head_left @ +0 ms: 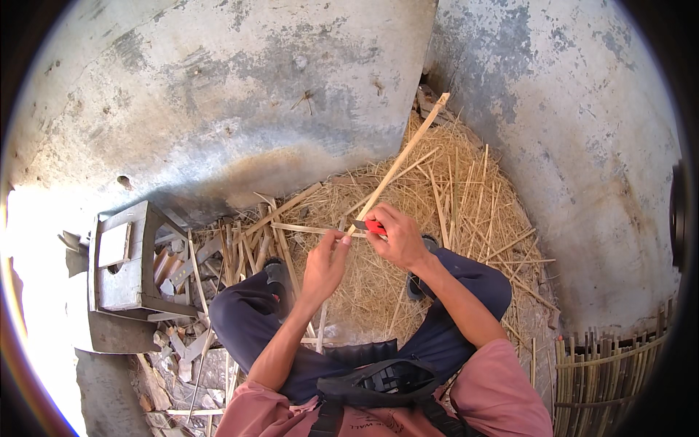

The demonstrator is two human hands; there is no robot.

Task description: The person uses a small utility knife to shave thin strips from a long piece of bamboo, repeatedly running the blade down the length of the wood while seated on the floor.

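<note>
My left hand [325,268] pinches the near end of a long, pale bamboo strip [402,157] between thumb and fingers. From there the strip slants up and to the right, away from me, over the shavings. Close beside it, my right hand [402,239] is closed around a knife [375,226] with a red handle. The short dark blade points left and lies against or just over the strip near my left fingertips; exact contact is hard to tell. Part of the handle is hidden by my right fingers.
A heap of straw-like shavings and thin strips [473,197] spreads between my feet and the worn walls [306,80]. At left stands a weathered wooden box [127,273] beside broken rubble [175,357]. A bundle of upright sticks [604,371] stands at lower right.
</note>
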